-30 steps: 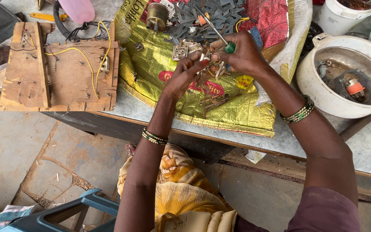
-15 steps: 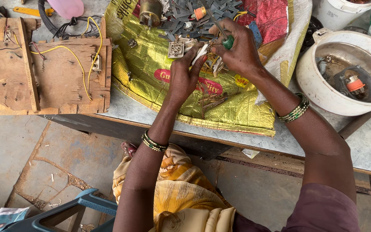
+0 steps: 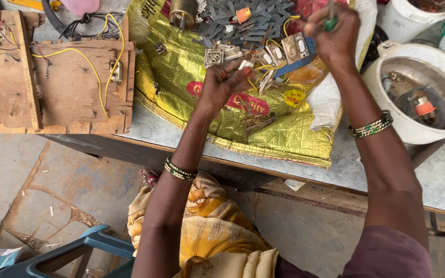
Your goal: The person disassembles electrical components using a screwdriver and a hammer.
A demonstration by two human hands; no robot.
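Note:
My left hand [image 3: 223,82] is closed around a small metal part over a shiny yellow-green sack [image 3: 197,87] spread on the bench. My right hand [image 3: 333,33] is raised at the top of the view, gripping a green-handled screwdriver [image 3: 330,21] upright. Between my hands lie small metal plates with yellow wires [image 3: 279,54]. Behind them sits a heap of grey metal strips [image 3: 243,18].
A rough wooden board [image 3: 52,82] with yellow wiring lies at the left. A white round pot [image 3: 418,98] holding a small part stands at the right, with a white bucket [image 3: 405,18] behind it. A blue plastic stool [image 3: 78,252] stands on the floor below.
My right hand has lifted the screwdriver up and away from my left hand. The view has shifted closer to the bench.

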